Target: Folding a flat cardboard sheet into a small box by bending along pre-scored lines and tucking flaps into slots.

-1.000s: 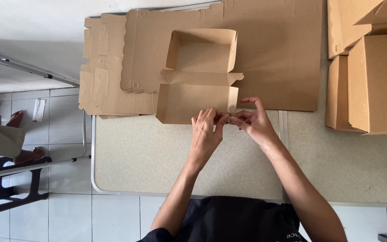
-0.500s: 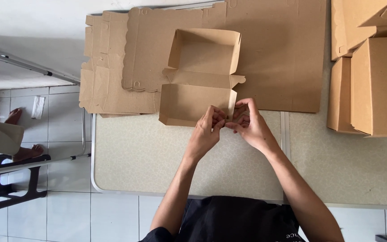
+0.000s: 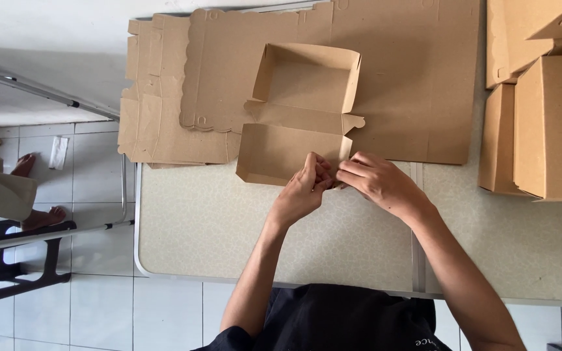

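A brown cardboard box (image 3: 297, 110) lies open on the table, its tray part at the back and its lid part nearer me. My left hand (image 3: 307, 185) pinches the lid's near right corner with curled fingers. My right hand (image 3: 375, 181) meets it from the right, fingertips on the same corner flap. Both hands touch each other at that corner, and the flap itself is mostly hidden under the fingers.
Flat cardboard blanks (image 3: 183, 97) are stacked at the back left and a large sheet (image 3: 417, 84) lies behind the box. Folded boxes (image 3: 551, 123) stand at the right. The speckled table (image 3: 216, 227) ends at left above a tiled floor, where another person's bare feet (image 3: 34, 195) rest.
Both hands have shifted slightly left and closer together at the lid's near right corner. The box has turned a little and sits slightly lower in view.
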